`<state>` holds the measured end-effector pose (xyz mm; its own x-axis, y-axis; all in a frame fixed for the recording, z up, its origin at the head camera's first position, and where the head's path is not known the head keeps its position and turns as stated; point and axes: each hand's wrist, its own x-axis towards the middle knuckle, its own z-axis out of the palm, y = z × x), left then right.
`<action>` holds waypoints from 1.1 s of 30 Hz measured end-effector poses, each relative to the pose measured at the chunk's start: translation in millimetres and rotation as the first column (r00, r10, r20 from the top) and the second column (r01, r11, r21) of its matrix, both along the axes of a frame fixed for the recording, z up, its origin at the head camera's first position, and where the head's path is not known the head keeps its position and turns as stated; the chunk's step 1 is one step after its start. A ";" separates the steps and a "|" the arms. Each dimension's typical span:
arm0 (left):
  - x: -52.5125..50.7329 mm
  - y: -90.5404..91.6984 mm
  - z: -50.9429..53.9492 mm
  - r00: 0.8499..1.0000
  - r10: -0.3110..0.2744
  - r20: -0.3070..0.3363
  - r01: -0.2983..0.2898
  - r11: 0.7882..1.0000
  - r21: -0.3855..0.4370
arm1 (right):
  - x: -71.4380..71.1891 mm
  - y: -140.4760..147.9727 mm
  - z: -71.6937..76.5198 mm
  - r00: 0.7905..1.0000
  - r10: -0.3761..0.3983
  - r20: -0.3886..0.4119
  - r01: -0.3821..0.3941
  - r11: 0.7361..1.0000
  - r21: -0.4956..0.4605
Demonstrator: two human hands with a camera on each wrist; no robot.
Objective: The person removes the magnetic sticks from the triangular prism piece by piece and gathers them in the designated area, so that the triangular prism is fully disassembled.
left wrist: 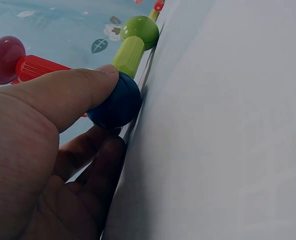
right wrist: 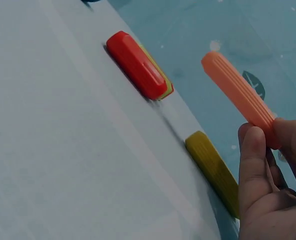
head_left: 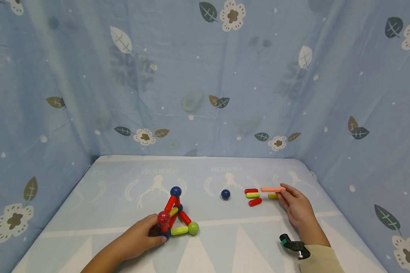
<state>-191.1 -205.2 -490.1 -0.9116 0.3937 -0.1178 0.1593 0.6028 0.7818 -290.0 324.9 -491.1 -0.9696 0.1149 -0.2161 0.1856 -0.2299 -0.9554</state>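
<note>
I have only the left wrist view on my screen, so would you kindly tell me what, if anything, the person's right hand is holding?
Observer: The right hand pinches a ridged, light-orange, plastic-looking rod near one end.
Operator: Thank you. Does any ball lie apart from the ball-and-rod structure that I see in the left grip?
Observer: Yes, one glossy, dark-blue ball lies by itself on the pale, printed table covering, to the right of the structure.
Operator: That helps. Is anything loose lying farther right than that?
Observer: Yes, two short, red, plastic-looking rods lie there, with a yellow-green rod between them.
</note>
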 end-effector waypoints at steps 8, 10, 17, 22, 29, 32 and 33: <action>-0.7 -0.1 -0.5 1.000 -0.003 -0.005 0.003 1.000 -0.003 | 3.0 20.4 -6.3 0.991 -0.119 0.062 0.119 0.993 0.007; -0.8 -0.5 -1.0 1.000 -0.007 -0.005 0.007 1.000 -0.005 | 2.7 24.6 -8.4 0.986 -0.145 0.078 0.145 0.989 0.010; -0.8 -0.8 -2.4 1.000 -0.004 -0.010 0.004 1.000 -0.005 | -5.0 30.0 -11.1 0.968 -0.218 0.122 0.216 0.976 0.036; -1.5 -0.1 -2.7 1.000 -0.001 -0.011 0.001 1.000 -0.012 | -9.3 31.6 -10.1 0.961 -0.230 0.150 0.228 0.973 0.035; -1.2 0.1 -2.3 1.000 -0.004 -0.013 0.004 1.000 -0.013 | -13.3 34.6 -11.4 0.967 -0.233 0.104 0.229 0.972 0.044; -1.2 -1.0 -3.1 1.000 0.004 -0.004 -0.004 1.000 -0.009 | -17.0 33.0 -14.1 0.969 -0.230 0.090 0.219 0.969 0.117; -1.2 -1.4 -3.2 1.000 0.007 -0.001 -0.007 1.000 -0.010 | -18.0 32.2 -14.9 0.969 -0.229 0.090 0.215 0.966 0.146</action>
<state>-192.4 -206.6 -493.3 -0.9146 0.3859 -0.1209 0.1554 0.6115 0.7758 -308.0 357.2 -506.1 -0.8892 0.3594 -0.2831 0.2452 -0.1480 -0.9581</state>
